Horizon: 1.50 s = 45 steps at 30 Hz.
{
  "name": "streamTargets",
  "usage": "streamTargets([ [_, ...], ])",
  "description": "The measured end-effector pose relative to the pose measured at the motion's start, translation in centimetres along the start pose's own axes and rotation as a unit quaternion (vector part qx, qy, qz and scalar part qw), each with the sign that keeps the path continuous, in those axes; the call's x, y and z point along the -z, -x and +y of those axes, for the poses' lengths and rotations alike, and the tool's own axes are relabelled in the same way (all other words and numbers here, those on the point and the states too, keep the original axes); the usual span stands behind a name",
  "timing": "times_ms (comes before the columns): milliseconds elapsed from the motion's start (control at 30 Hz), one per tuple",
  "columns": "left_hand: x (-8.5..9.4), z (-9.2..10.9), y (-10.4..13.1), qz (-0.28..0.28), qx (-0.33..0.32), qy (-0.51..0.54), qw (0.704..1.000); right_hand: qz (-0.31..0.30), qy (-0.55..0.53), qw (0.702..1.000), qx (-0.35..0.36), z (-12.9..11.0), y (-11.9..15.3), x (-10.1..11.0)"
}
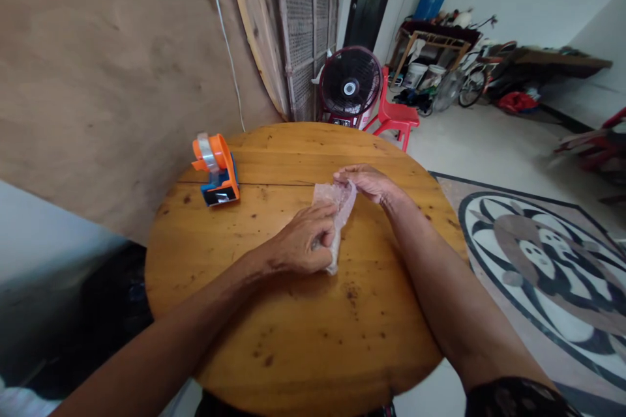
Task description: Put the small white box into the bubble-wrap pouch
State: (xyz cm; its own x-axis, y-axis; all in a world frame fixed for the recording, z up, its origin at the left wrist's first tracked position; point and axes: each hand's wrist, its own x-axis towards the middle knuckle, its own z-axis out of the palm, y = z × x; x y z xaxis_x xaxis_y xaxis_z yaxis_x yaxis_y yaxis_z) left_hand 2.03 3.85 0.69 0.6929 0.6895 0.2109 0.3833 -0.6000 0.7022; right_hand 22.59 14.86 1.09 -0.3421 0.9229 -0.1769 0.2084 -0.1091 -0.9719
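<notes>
A small bundle of translucent bubble wrap (345, 206) lies near the middle of the round wooden table (274, 339). My left hand (308, 239) rests over its near left part, fingers curled onto the wrap. At the bundle's far end my right hand (362, 181) pinches a loose edge of the wrap between thumb and fingers. Whatever is inside the wrap cannot be made out. An orange and blue tape dispenser (223, 176) with a roll of clear tape stands on the table's far left, apart from both hands.
Beyond the table's far edge stand a dark red fan (349, 87) and a red plastic chair (394, 115). A brown board (122, 78) leans along the left side. A bicycle (472, 86) and a cluttered desk (435, 36) are farther back.
</notes>
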Motion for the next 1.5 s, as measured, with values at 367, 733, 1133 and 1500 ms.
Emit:
streamTargets([
  [367,0.3,0.1,-0.6,-0.014,-0.023,-0.014,1.000,0.027,0.010,0.999,-0.031,-0.7,0.7,1.1],
  [733,0.6,0.5,-0.8,-0.027,-0.038,-0.023,0.999,0.036,-0.059,0.997,-0.026,-1.7,1.9,3.0],
  [1133,0.6,0.4,-0.6,-0.017,-0.030,-0.022,0.999,-0.072,0.103,0.991,0.043,-4.0,4.8,2.8],
  [1500,0.7,0.5,-0.8,-0.018,-0.043,-0.018,0.999,-0.112,0.166,0.978,0.066,-4.1,4.4,0.8],
])
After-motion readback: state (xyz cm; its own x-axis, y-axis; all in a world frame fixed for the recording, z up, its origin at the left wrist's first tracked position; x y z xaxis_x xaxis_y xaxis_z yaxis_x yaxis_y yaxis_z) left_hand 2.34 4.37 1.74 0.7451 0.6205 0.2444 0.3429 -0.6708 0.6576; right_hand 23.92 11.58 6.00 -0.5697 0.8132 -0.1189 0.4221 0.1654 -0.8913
